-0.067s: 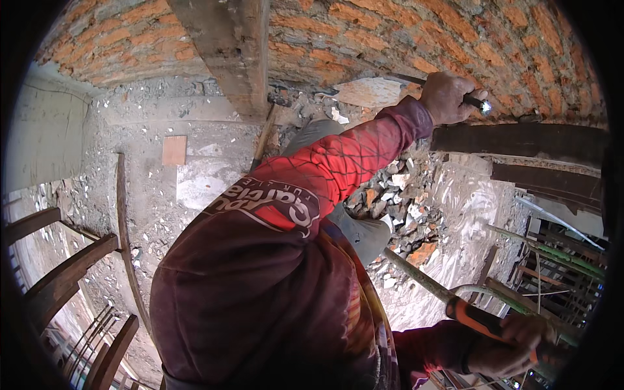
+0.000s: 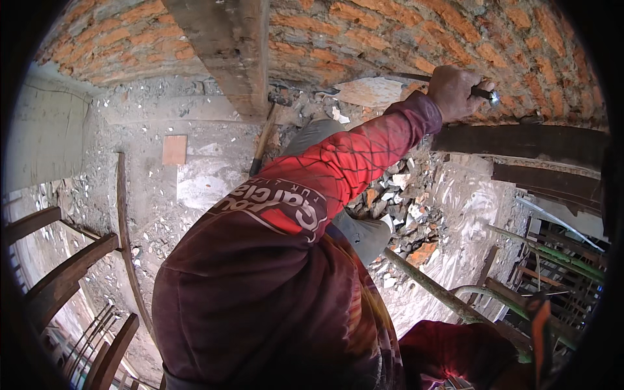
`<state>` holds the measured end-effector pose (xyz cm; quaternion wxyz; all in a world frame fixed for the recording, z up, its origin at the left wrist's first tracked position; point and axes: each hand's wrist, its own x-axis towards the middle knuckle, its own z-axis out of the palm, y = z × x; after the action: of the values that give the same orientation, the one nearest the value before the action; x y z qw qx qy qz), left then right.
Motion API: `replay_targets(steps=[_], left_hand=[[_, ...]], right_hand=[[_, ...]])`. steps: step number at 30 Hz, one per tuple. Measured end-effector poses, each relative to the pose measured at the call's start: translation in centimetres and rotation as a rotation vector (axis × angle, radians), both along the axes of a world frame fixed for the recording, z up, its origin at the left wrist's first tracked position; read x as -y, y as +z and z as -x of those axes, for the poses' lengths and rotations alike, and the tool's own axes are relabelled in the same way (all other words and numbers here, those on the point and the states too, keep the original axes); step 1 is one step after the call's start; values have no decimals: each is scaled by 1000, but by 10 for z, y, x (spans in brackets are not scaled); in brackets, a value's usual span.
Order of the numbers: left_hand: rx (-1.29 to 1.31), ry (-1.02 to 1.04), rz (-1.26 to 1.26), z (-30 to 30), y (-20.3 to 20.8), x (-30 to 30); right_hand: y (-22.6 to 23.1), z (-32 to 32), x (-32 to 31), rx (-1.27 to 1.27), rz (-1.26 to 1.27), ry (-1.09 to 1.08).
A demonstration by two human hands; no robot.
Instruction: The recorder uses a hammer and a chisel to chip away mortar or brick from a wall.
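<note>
My left hand [image 2: 452, 94] is wrapped round a dark steel chisel [image 2: 411, 77] at the brick wall [image 2: 383, 39]. Its bright, worn butt end sticks out to the right of my fist, while the long shank runs left along the bricks. Down at the lower right, my right hand [image 2: 517, 376] is dim and partly cut off by the picture's rim. It grips a hammer by its orange and black handle [image 2: 539, 325]; the hammer's head cannot be made out.
Broken rubble [image 2: 409, 208] lies by my knee. A wooden post [image 2: 244, 52] meets the wall, with a wooden-handled tool [image 2: 263, 140] near its foot. Dark beams [image 2: 520, 140] jut at the right, above green pipes [image 2: 552, 250]. Timber pieces [image 2: 71, 270] stand at the left.
My right hand and the hammer have swung down and right, toward the picture's rim, with the handle now nearly upright. My left hand has shifted slightly right with the chisel.
</note>
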<state>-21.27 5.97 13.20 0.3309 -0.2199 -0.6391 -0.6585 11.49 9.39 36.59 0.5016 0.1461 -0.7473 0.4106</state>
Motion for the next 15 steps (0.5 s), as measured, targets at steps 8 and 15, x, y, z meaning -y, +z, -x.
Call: replay_targets(steps=[8, 15], left_hand=[[10, 58, 46, 6, 0, -2], [33, -22, 3, 16, 3, -2]], right_hand=[[-146, 83, -11, 706, 172, 74], [-108, 26, 5, 967, 537, -24]])
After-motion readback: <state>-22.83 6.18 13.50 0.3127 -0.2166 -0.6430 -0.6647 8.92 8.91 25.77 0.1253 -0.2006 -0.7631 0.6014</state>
